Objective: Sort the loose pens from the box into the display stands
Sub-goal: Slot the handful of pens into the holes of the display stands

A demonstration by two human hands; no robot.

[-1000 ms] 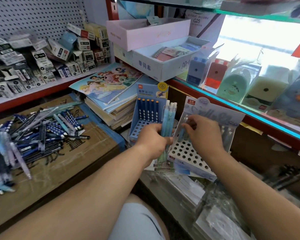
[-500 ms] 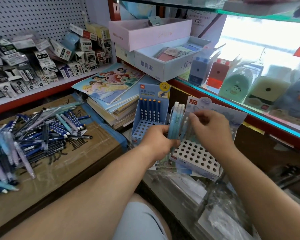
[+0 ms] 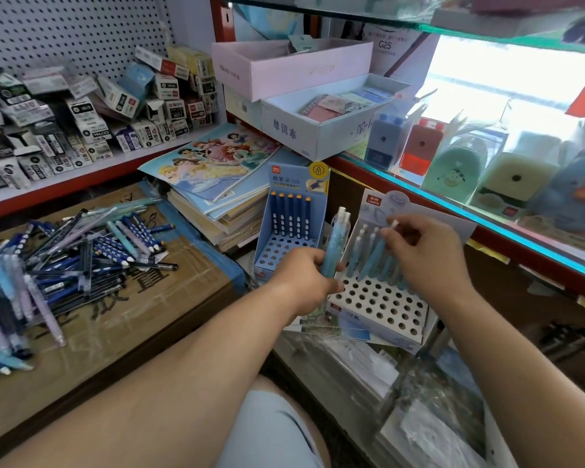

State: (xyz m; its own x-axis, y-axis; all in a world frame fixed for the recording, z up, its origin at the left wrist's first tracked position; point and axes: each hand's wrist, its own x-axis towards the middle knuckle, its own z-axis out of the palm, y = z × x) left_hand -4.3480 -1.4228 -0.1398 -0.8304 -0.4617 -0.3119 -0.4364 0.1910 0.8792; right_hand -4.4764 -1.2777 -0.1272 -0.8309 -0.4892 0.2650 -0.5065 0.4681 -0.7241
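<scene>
Nearest, the left hand (image 3: 304,282) sits just left of the white display stand (image 3: 379,309). Its fingers are curled tightly round a small bundle of light-blue pens (image 3: 335,241), held upright with white caps up. Over the stand's back rows the right hand (image 3: 426,258) pinches the white-capped top of one light-blue pen (image 3: 377,251) between thumb and fingertips, the other fingers loosely bent. That pen leans, its lower end among the few pens standing there; whether its tip sits in a hole cannot be told. The stand's front rows show open holes. Well left of the stand, the loose pens (image 3: 65,265) lie heaped on top of a cardboard box (image 3: 132,319). Just behind and left of the stand is a blue display stand (image 3: 277,255) with five dark-blue pens (image 3: 291,214) upright in its back row. Further behind the white stand, to the left, lies a stack of notebooks (image 3: 217,204)
</scene>
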